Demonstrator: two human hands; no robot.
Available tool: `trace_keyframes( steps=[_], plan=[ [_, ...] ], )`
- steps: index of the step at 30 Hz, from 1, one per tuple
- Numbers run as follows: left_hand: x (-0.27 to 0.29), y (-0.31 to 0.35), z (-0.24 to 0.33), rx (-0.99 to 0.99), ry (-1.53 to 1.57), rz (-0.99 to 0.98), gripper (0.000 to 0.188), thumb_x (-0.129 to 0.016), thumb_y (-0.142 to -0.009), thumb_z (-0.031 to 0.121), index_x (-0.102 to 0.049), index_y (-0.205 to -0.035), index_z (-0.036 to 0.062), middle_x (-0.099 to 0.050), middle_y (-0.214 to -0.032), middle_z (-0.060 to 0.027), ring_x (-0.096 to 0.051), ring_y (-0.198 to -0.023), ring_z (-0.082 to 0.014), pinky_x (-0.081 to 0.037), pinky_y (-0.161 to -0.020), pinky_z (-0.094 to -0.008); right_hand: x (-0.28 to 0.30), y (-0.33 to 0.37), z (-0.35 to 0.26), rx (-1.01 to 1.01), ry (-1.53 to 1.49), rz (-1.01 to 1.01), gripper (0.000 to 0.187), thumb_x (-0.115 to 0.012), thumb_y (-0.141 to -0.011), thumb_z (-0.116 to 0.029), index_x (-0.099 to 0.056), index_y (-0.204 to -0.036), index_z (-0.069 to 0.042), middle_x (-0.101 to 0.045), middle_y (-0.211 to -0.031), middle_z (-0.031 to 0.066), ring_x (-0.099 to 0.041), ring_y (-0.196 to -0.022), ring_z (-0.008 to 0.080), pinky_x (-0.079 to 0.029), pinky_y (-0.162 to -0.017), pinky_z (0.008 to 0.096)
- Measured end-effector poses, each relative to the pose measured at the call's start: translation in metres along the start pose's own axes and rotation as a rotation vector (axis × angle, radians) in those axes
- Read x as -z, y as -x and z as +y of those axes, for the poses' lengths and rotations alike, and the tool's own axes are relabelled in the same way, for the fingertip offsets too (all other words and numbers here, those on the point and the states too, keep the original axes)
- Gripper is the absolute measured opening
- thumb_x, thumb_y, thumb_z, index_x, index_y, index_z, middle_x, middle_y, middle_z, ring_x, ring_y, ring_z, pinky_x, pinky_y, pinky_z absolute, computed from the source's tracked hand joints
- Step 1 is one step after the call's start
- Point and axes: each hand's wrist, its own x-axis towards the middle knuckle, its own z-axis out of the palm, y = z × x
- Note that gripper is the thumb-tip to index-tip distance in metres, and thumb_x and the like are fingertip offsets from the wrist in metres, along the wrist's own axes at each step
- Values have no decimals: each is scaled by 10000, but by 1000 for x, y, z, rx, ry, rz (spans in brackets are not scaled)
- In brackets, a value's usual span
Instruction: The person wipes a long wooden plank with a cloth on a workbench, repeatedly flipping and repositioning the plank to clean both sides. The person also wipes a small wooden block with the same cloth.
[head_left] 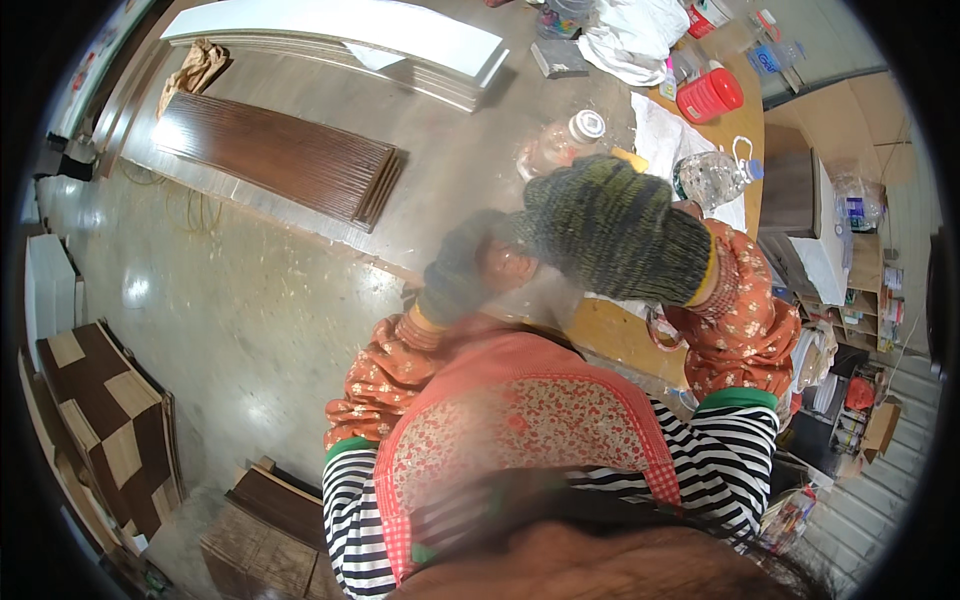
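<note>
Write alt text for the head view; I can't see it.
Two dark-gloved hands, left hand blurred, right hand sharper, are close together before a coral apron; anything held is unclear. Beyond, brown panels and white panels lie stacked upper left, a red jar upper right.

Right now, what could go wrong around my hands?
Your right hand appears close to the clear container with the white lid, so it might knock it over. The loose floral sleeve could catch the clear blue-capped bottle just beyond it. The stacked, grooved brown boards lie near the worktable's edge; a bump could perhaps slide them off.
</note>
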Motion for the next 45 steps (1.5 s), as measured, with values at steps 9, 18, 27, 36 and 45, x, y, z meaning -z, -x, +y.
trace_keyframes(
  steps=[9,18,27,36,45],
  plan=[
    [7,21,-41,-59,-40,-113,652,-822,-691,270,-524,-1234,69,-573,-1107,-100,-617,-926,-264,-525,-750,-337,10,-18,-3,94,346,-18,444,-403,-978,-388,-620,-1096,-20,-612,-914,160,-609,-745,307,-483,-557,422],
    [70,-4,-13,344,594,-264,439,-492,-954,201,-421,-1352,30,-529,-1257,-123,-544,-1123,-210,-435,-974,-325,-6,-55,-18,243,1021,78,418,-370,-985,-336,-622,-1037,-7,-610,-873,185,-620,-687,318,-515,-554,473],
    [94,-19,1,242,284,76,580,-822,-682,288,-567,-1137,34,-607,-1003,-131,-631,-880,-289,-528,-735,-349,-2,-58,-15,-51,-248,-120,299,-556,-845,-167,-602,-1120,-61,-594,-1071,113,-589,-951,242,-464,-830,376],
    [118,-25,-2,251,589,-18,505,-776,-727,170,-551,-1149,7,-633,-1010,-125,-635,-885,-258,-525,-755,-325,3,-52,-7,-38,-488,-326,423,-491,-908,-182,-489,-1324,-105,-510,-1240,120,-504,-1114,255,-400,-937,382],
    [98,-1,-28,370,612,-149,496,-705,-802,96,-494,-1245,29,-567,-1142,-46,-557,-1006,-150,-467,-892,-297,-4,-70,-24,22,-43,-2,311,-517,-892,-325,-604,-1082,-95,-587,-954,110,-592,-846,283,-477,-693,387]
  ],
)
